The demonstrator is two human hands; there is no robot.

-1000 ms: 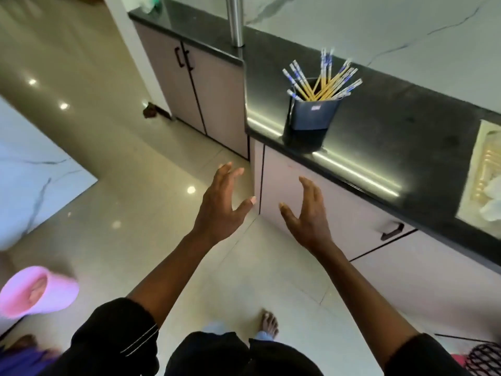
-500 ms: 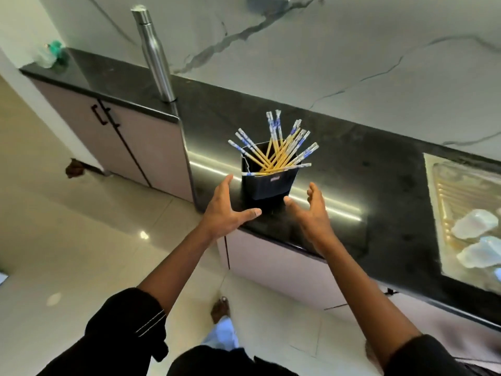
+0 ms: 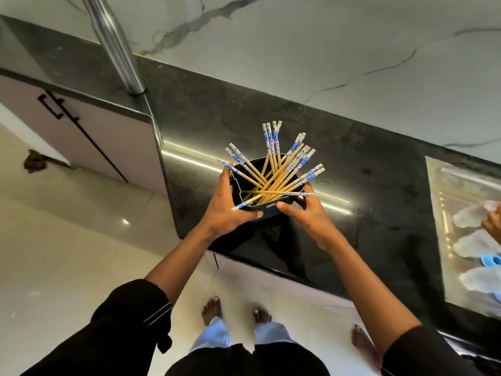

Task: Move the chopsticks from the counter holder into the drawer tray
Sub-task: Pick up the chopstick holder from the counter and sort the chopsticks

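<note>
a black stone counter point(image 3: 352, 169) ran under a marble wall. the left hand point(image 3: 225, 204) and right hand point(image 3: 306, 210) clasped opposite sides of the black holder point(image 3: 267, 210), its blue-tipped chopsticks point(image 3: 276, 169) fanning out between them above the fingers.

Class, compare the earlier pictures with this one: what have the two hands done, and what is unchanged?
Both hands reached forward to the counter and closed on the black square holder: left hand on its left side, right hand on its right. The blue-and-white-tipped bamboo chopsticks remain inside; the steel bottle stands as before.
</note>
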